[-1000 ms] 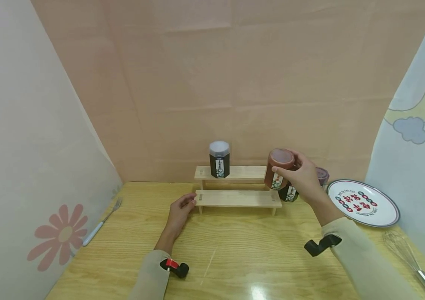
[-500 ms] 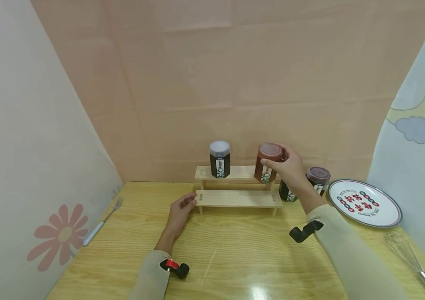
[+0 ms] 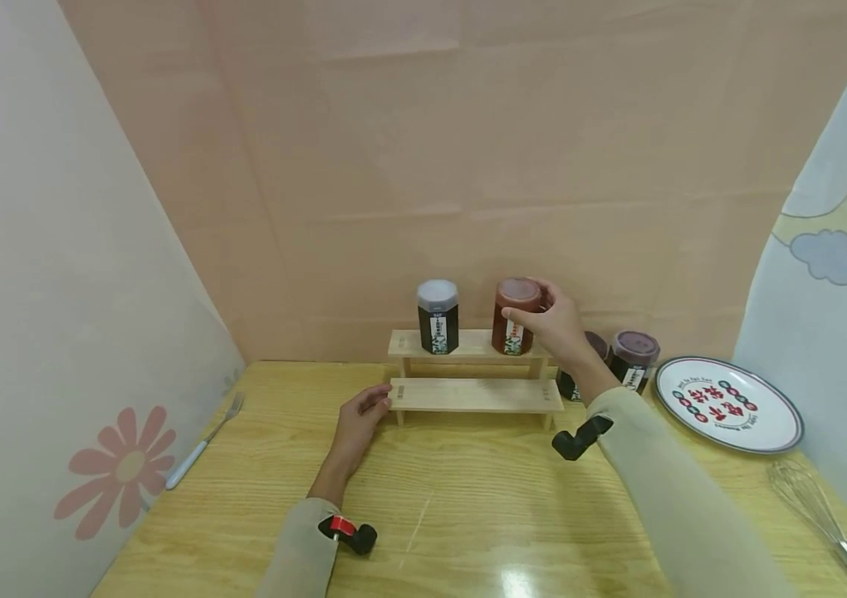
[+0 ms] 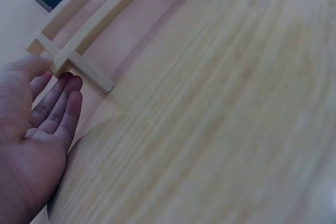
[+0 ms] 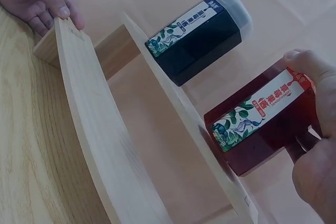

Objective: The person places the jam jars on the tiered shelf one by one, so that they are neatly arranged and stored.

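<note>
A two-step wooden shelf (image 3: 476, 395) stands against the back of the table. My left hand (image 3: 356, 428) pinches the left end of its lower step, thumb on top and fingers beneath, as the left wrist view shows. On the upper step's left side a dark jam jar (image 3: 438, 332) with a clear lid stands upright. My right hand (image 3: 561, 328) grips a red jam jar (image 5: 257, 124) near its lid, thumb on the label side. This jar is upright at the right part of the upper step, its base right at the board in the right wrist view.
Two dark jars with purple lids (image 3: 634, 345) stand right of the shelf, one partly hidden by my right forearm. Beyond them a white plate (image 3: 730, 436) leans by the right wall. A whisk (image 3: 812, 498) lies at the right edge, a fork (image 3: 203, 444) at the left.
My right hand has carried the red jam jar leftward from beyond the shelf's right end, straightening it and bringing it down onto the upper step. The left hand has stayed put.
</note>
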Tool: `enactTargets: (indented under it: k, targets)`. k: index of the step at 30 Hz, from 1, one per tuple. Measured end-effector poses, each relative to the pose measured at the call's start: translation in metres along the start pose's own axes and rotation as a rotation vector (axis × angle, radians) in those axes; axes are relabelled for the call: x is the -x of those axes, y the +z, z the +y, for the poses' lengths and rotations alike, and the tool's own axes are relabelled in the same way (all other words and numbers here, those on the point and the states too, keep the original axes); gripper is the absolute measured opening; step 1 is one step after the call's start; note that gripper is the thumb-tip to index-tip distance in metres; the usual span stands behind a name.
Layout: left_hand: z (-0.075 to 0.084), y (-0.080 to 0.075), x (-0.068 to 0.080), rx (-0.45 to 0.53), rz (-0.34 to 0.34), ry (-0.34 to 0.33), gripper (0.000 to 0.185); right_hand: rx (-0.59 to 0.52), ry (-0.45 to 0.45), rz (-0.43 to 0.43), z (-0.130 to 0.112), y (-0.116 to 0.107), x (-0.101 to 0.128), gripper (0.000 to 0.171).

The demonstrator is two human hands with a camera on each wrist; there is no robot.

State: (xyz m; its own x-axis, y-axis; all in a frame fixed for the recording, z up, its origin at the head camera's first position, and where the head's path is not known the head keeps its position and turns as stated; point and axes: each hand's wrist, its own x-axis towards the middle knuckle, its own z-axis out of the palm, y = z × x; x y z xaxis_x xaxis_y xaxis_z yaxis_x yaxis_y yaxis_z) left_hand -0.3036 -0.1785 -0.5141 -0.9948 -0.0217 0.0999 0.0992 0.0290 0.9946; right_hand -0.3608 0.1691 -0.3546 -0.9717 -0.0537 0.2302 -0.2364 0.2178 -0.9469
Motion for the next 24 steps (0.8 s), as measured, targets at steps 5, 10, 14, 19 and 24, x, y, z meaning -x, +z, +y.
enactTargets:
  k: [5, 10, 14, 19, 24]
  targets:
    - [0.0, 0.0, 0.0, 0.014, 0.0, -0.003, 0.031, 0.025, 0.002, -0.01, -0.001, 0.005, -0.006, 0.085]
    - [0.0, 0.0, 0.0, 0.007, 0.002, -0.001, 0.032, 0.032, 0.007, -0.015, 0.0, 0.01, -0.011, 0.086]
    - [-0.001, -0.001, 0.001, 0.004, 0.006, -0.001, 0.032, 0.019, 0.002, -0.03, 0.001, 0.014, -0.014, 0.084]
    - [-0.001, -0.001, 0.0, 0.008, -0.021, 0.005, 0.033, 0.012, 0.01, -0.037, 0.0, 0.013, -0.014, 0.082]
    - [-0.001, -0.001, 0.0, 0.006, -0.015, 0.001, 0.032, 0.031, 0.005, -0.051, 0.003, 0.012, -0.015, 0.084]
